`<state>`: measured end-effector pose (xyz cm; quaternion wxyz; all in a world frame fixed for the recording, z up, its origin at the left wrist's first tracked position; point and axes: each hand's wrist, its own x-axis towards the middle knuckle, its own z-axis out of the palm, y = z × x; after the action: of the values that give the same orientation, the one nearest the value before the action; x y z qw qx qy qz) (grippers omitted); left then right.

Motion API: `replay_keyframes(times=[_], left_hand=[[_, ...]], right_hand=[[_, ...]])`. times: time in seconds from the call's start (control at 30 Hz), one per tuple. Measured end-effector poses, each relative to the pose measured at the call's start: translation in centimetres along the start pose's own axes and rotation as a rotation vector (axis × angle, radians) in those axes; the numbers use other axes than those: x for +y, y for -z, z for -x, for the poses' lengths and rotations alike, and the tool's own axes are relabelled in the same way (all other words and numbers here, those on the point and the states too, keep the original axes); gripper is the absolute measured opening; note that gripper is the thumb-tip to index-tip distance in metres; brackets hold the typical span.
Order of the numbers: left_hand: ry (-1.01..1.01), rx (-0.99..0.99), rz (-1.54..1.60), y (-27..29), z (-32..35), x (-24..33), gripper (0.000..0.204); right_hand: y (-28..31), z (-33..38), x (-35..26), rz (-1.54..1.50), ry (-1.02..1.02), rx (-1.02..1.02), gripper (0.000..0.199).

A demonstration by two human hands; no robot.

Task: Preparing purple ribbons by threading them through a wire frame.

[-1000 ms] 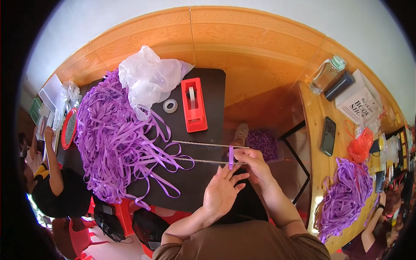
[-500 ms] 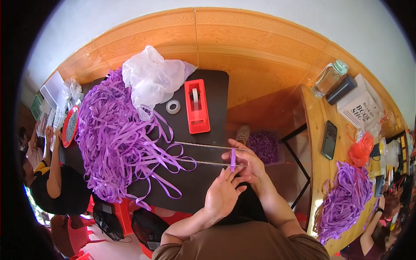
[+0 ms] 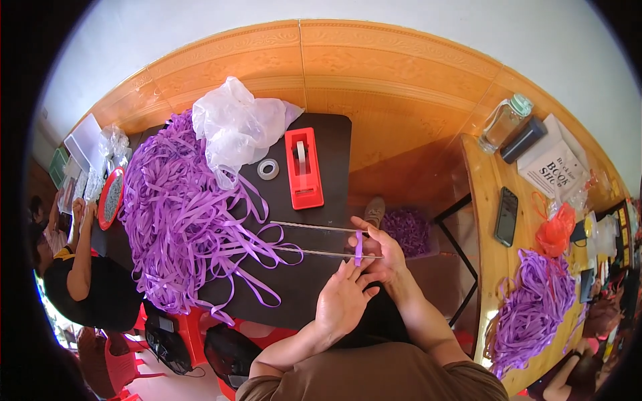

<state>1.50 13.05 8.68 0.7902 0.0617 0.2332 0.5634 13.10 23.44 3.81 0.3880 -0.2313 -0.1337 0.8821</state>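
Two thin, twisted-looking metal rods [image 3: 314,252] run side by side over the dark table [image 3: 264,317] and past its right edge. A short band of purple ribbon [image 3: 359,247] spans both rods near their free ends. My right hand [image 3: 390,257] curls around these ends, its fingers partly behind the rods and against the ribbon. From below, my left hand [image 3: 342,301] reaches up with its fingertips at the ribbon's lower end. Where the fingers meet, the exact grip is partly hidden. Left of the rods lies a large tangled heap of purple ribbon [image 3: 177,214].
A white plastic bag [image 3: 234,123], a tape roll [image 3: 268,169] and a red tape dispenser [image 3: 304,170] are at the table's back. The wooden table [image 3: 485,194] at right bears a phone [image 3: 507,217], bottles and more ribbon [image 3: 535,314]. Another person [image 3: 87,287] sits at left.
My hands stay at the ribbon band with only slight finger shifts. The whole view has dipped a little. At lower right, another person's arm has moved down, away from the ribbon pile.
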Motion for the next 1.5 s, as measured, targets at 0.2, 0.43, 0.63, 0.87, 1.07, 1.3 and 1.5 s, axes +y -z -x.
replay_keyframes(times=[0.2,0.43,0.63,0.87,1.07,1.3,1.5], left_hand=[[0.002,-0.022,0.004,0.1,-0.1,0.0,0.056],[0.011,0.000,-0.017,-0.5,0.1,0.3,0.056],[0.020,0.007,-0.005,-0.2,0.0,0.2,0.056],[0.014,0.002,-0.012,0.0,0.0,0.1,0.057],[0.010,0.002,-0.020,-0.2,0.0,0.2,0.059],[0.011,-0.012,0.000,-0.2,0.0,0.3,0.060],[0.016,-0.017,0.005,0.2,0.0,0.1,0.059]], right_hand=[[0.2,0.6,-0.2,0.059,0.017,0.061,0.052],[1.4,1.7,-0.2,0.147,0.151,-0.009,0.050],[1.4,1.5,-0.3,0.183,0.206,0.058,0.051],[2.5,0.2,-0.1,0.289,0.191,0.027,0.041],[1.9,-0.6,-0.1,0.301,0.162,-0.010,0.044],[1.8,-1.3,0.2,0.334,0.152,-0.074,0.043],[1.1,-0.7,0.4,0.333,0.151,0.055,0.043]])
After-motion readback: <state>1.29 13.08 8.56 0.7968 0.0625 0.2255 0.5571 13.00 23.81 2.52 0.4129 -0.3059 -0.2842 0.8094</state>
